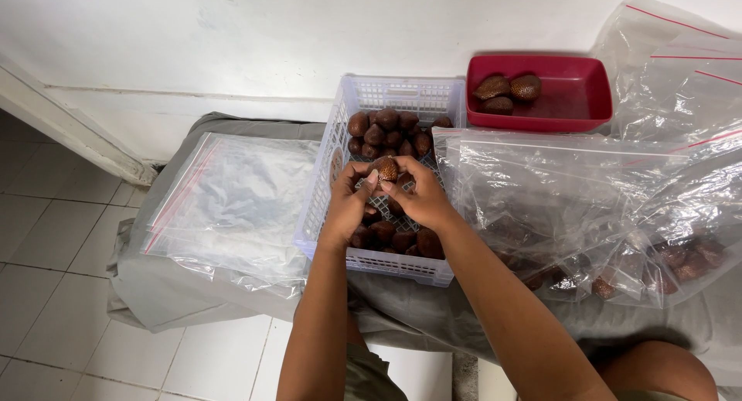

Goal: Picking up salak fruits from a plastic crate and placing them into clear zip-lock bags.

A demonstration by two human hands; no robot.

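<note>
Over the middle of the white basket [340,150], which sits on a grey cloth [193,304] spread on the tiled floor [54,238] by the wall, both hands meet around one brown scaly fruit [386,170]. The left hand [348,202] closes its grip on the fruit's left side, with thumb and fingertips curled against it; the right hand [418,196] pinches it from the right, fingers bent over its top edge. So the fruit sits between the two grips, touching both, raised just above the heap of fruit [386,130] in the basket.

Several things could go wrong from this position. The skin looks rough and the fruit is small, so if either grip loosens it would likely drop back among the others and be hard to tell apart. Pressing too hard with the fingertips might crack the shell. The wrists hang close over the basket's near rim, and a pull toward the body could tip or drag it on the loose cloth.

At the cloth's left edge lies an empty clear bag [232,200]; toward its right edge, a heap of clear bags [572,192] lies just beside the basket, some holding fruit. A red tray [576,99] with three fruits stands at the far edge near the wall.
</note>
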